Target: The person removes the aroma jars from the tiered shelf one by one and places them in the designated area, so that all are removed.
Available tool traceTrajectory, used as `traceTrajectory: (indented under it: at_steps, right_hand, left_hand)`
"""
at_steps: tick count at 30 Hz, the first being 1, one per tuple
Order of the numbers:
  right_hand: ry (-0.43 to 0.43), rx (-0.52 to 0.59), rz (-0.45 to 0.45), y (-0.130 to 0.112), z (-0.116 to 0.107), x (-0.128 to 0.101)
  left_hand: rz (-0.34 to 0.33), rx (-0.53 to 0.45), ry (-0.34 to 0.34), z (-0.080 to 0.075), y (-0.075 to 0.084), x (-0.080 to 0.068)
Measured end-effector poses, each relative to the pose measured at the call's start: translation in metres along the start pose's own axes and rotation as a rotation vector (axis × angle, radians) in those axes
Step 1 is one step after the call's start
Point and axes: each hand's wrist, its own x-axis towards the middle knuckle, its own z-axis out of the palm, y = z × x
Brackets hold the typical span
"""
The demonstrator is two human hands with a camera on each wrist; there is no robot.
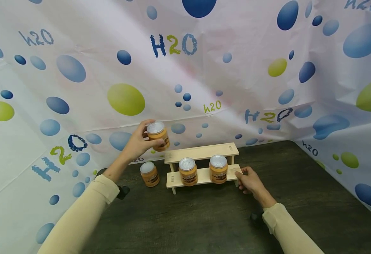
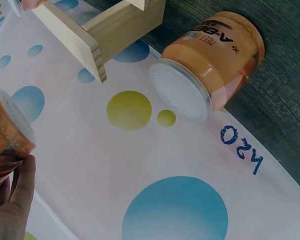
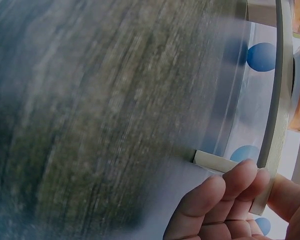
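Note:
My left hand [image 1: 143, 138] grips an orange jar [image 1: 158, 137] with a silver lid, held in the air at the left of a two-step wooden rack [image 1: 201, 152]. In the left wrist view the fingers [image 2: 23, 185] curl against that jar's side. My right hand [image 1: 250, 181] pinches the right end of the rack's lower step, thumb above and fingers beneath, as the right wrist view also shows. Two similar jars stand on the lower step, a left jar [image 1: 188, 172] and a right jar [image 1: 218, 170]. The upper step holds nothing.
Another orange jar [image 1: 150, 175] stands upright on the dark wooden table [image 1: 185, 218], left of the rack. Behind the rack, a white curtain [image 1: 223, 77] printed with blue and green spots runs down to the table's back edge.

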Motion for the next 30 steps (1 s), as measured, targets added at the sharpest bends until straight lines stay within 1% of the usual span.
traceTrajectory:
  at_steps: [4, 14, 20, 27, 30]
  right_hand:
    - [-0.001, 0.002, 0.001, -0.001, 0.000, 0.000]
    - [-0.007, -0.002, -0.005, -0.003, -0.001, -0.001]
    - [-0.011, 0.003, -0.003, -0.003, -0.001, -0.001]
    - [-0.014, 0.008, -0.003, -0.003, -0.002, -0.001]
    - [-0.014, 0.005, -0.002, -0.002, -0.002, -0.001]
  left_hand:
    - [0.009, 0.005, 0.004, -0.004, -0.003, -0.002]
    - [0.002, 0.022, 0.019, -0.014, -0.011, -0.007]
    - [-0.006, 0.048, 0.037, -0.020, -0.016, -0.011]
    - [-0.007, 0.045, 0.048, -0.024, -0.021, -0.014]
    - [-0.019, 0.047, 0.054, -0.026, -0.024, -0.016]
